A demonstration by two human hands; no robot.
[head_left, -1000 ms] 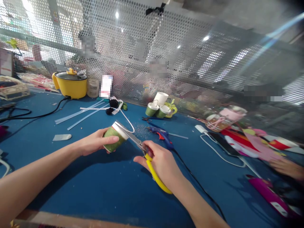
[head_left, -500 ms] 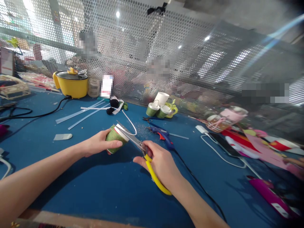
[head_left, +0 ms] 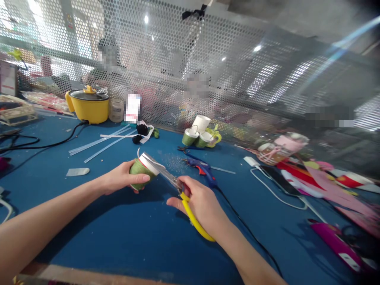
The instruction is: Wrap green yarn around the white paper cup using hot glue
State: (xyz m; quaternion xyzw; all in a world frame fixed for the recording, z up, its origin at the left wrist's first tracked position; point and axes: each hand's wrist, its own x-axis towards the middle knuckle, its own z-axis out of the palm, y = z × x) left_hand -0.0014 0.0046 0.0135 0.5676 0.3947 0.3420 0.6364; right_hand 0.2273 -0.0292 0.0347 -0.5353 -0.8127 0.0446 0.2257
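My left hand [head_left: 123, 178] is closed around a small cup [head_left: 138, 171] wrapped in green yarn, tilted to the right with its white rim showing. A white cord [head_left: 138, 151] sticks up behind the rim, and part of it runs near the blades. My right hand [head_left: 204, 204] grips scissors [head_left: 193, 221] with yellow handles. Their metal blades lie across the cup's mouth, close together; whether they touch the rim I cannot tell. Both hands are held above the blue tabletop [head_left: 142, 237].
Beyond my right hand lies a blue glue gun [head_left: 199, 164] with its black cable, near dark-handled pliers [head_left: 190, 148]. Green-wrapped cups [head_left: 190, 136] stand by the perforated screen. Clear glue sticks [head_left: 103, 148] and a yellow electric pot [head_left: 90, 107] are at left; a phone [head_left: 279, 178] lies right.
The white cord, which arched out to the right past the blades, now shows as a short end behind the rim. The scissor blades have closed together. The cup has shifted slightly left.
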